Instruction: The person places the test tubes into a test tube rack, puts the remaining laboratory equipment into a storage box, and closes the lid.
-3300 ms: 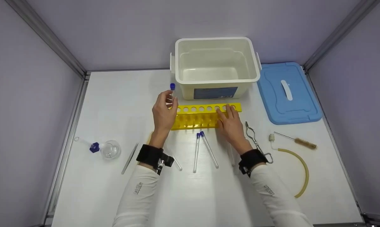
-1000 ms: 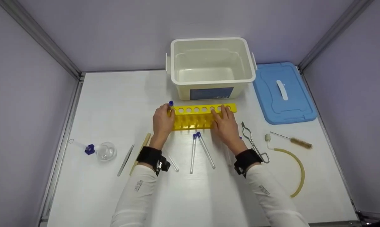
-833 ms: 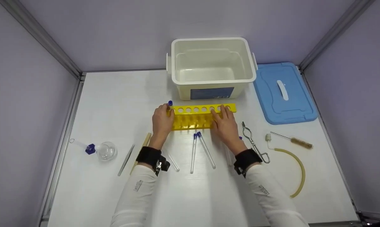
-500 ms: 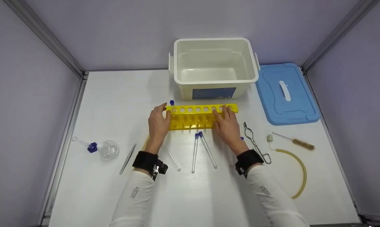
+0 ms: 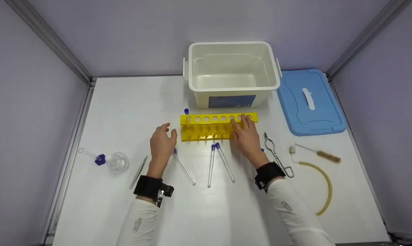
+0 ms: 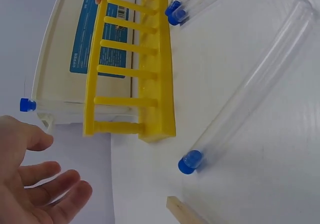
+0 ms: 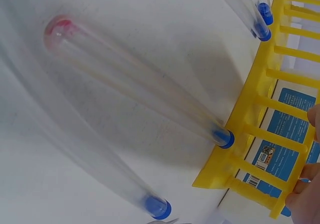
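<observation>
A yellow test tube rack [image 5: 207, 132] stands in front of the white bin. One blue-capped test tube [image 5: 186, 111] is upright in its leftmost hole. My left hand [image 5: 162, 143] hovers off the rack's left end, fingers apart and holding nothing; the left wrist view shows the loosely bent fingers [image 6: 65, 196]. At the rack's right end, my right hand [image 5: 248, 140] grips the top rail, fingers over it and thumb in front. Several capped test tubes lie on the table before the rack, including one by my left hand, a clear test tube [image 5: 184, 168].
Behind the rack is the open white bin [image 5: 233, 89], its blue lid [image 5: 310, 118] beside it. Metal tongs [image 5: 276, 153], a bristle brush [image 5: 329, 156] and rubber tubing [image 5: 329, 186] lie right. A round flask [image 5: 118, 162] and tweezers [image 5: 138, 172] lie left, near a wooden stick [image 6: 184, 211].
My left hand lowered the capped tube into the rack's leftmost hole, let it go, then drew back left and toward me. My right hand has stayed on the rack.
</observation>
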`<state>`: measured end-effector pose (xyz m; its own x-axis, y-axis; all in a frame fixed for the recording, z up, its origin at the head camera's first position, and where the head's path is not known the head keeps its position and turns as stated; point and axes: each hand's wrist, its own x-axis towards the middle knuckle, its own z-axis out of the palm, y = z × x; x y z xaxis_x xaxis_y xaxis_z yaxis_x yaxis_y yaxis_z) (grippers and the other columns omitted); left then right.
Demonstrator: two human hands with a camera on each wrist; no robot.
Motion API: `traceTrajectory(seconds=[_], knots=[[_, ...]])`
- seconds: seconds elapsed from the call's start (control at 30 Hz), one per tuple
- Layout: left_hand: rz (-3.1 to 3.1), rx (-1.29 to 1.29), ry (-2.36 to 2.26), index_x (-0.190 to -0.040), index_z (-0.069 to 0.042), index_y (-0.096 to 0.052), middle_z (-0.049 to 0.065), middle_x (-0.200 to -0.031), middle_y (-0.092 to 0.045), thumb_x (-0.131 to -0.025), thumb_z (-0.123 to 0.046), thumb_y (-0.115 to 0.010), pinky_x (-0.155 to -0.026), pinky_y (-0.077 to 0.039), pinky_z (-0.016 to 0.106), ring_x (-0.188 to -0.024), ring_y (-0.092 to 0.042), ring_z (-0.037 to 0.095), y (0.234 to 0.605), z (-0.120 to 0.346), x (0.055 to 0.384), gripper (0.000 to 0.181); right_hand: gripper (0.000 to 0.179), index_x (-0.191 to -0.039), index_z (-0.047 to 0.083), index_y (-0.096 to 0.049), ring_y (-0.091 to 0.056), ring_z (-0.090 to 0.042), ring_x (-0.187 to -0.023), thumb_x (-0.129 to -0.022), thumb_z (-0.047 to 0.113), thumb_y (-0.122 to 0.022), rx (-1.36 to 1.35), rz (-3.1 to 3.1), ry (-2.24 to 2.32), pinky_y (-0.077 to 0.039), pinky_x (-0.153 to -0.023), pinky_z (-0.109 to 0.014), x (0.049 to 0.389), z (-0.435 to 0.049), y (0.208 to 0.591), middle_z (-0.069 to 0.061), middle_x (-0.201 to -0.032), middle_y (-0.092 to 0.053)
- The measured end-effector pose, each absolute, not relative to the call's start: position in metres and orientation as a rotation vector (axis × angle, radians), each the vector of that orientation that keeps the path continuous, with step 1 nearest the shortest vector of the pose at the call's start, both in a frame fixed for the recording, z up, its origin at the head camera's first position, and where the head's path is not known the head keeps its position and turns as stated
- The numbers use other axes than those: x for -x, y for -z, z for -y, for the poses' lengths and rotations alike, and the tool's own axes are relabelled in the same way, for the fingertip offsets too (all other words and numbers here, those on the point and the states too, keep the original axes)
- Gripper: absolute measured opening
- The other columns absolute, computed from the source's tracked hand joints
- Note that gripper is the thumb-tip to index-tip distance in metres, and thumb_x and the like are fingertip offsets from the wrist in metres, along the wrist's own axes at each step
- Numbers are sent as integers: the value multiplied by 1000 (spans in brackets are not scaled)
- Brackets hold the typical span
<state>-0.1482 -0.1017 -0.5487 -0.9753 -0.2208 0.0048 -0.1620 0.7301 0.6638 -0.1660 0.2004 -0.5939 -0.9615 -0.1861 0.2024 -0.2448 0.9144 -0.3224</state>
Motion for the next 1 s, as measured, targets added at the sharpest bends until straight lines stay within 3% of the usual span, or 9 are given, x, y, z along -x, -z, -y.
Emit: traceTrajectory(seconds=[0.8,0.9,1.0], knots=[[3117,-446,936,-138,10,-62,30,-134,-67,-105,-25,-60,-106,-56,52,-126,-67,44,607,113,122,48,49,-152,12,-56,-38,-52,-152,-104,18,-63,-329,2907,-538,-33,-127,-61,165,-202,594,-33,-162,-40],[3113,-427,951,-135,11,-64,30,-131,-69,-105,-25,-60,-103,-57,53,-123,-68,45,609,111,120,47,49,-153,13,-56,-37,-52,-152,-104,19,-62,-320,2913,-542,-32,-128,-60,165,-203,594,-32,-163,-40],[3112,-405,953,-123,11,-70,30,-117,-72,-104,-25,-60,-92,-59,53,-109,-72,43,612,109,118,42,49,-153,13,-55,-36,-51,-153,-105,20,-61,-318,2916,-544,-31,-128,-60,165,-204,594,-32,-163,-39]])
